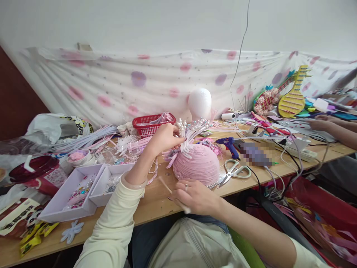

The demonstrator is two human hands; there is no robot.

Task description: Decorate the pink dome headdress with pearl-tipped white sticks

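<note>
Close to the table edge (156, 216), right hand (193, 195) holds pale stem (165, 185)

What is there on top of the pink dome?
At the top of the pink dome, pearl-tipped stems rise from pale petals; the left hand touches this bunch. It covers part of it; petals hide the stems' lower ends.

Wood tbl (157, 203): pink dome (196, 163) below L hand (169, 137) grip; scissors (230, 173) & blue glue gun (229, 146) to R; red basket (146, 131) beyond; wht trays (65, 216) L.
</note>
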